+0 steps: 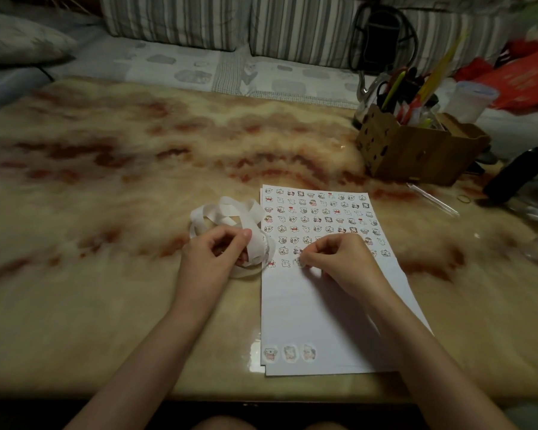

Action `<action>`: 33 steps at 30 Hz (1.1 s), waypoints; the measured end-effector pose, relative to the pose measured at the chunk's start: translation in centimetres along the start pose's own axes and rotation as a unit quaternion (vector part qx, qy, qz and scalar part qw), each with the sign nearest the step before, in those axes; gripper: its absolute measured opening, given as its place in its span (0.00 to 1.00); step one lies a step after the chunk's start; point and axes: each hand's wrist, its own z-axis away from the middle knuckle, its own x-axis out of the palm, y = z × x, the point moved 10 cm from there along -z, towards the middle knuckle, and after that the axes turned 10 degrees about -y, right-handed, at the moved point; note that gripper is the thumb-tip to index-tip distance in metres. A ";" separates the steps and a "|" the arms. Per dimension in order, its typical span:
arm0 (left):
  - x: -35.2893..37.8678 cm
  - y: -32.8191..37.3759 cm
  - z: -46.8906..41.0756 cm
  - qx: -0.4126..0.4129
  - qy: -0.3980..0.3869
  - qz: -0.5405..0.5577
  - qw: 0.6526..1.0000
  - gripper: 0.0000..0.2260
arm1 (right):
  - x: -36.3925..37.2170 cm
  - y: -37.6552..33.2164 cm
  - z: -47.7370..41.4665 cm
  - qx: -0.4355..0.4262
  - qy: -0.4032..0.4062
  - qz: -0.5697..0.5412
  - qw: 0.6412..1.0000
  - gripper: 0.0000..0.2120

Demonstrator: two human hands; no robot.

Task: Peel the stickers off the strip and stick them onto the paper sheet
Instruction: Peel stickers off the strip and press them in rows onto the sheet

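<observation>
A white paper sheet (317, 315) lies on the table, its upper half covered with several rows of small cartoon stickers; three larger ones sit at its bottom left corner. A curled white sticker strip (227, 212) is heaped just left of the sheet. My left hand (218, 252) grips part of this strip with curled fingers. My right hand (339, 259) rests on the sheet with fingers curled, its fingertips pressing a small sticker (300, 262) at the end of the lowest row.
A brown cardboard box (416, 150) full of pens and scissors stands at the back right of the marble-patterned table (106, 181). A clear pen (432, 200) and a rubber band (464, 198) lie near it. A dark object (516, 175) sits at the right edge.
</observation>
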 end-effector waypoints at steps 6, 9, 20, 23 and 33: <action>0.0 0.2 0.1 0.001 -0.002 -0.010 1.000 0.07 | 0.0 0.2 0.1 0.002 0.021 0.036 0.999 0.03; 0.0 0.2 0.1 0.000 -0.002 -0.007 1.000 0.07 | -0.1 0.4 0.1 -0.001 0.042 0.057 0.998 0.03; 0.0 0.0 0.1 -0.004 0.000 -0.006 1.000 0.06 | 0.1 -0.3 0.9 -0.020 0.072 0.121 0.990 0.03; 0.0 0.0 0.1 -0.005 0.001 -0.007 1.000 0.06 | 0.0 -0.3 0.8 -0.034 0.074 0.114 0.990 0.05; -0.1 0.1 0.1 -0.006 0.002 -0.003 1.000 0.06 | -0.1 0.1 0.4 -0.029 0.070 0.126 0.989 0.06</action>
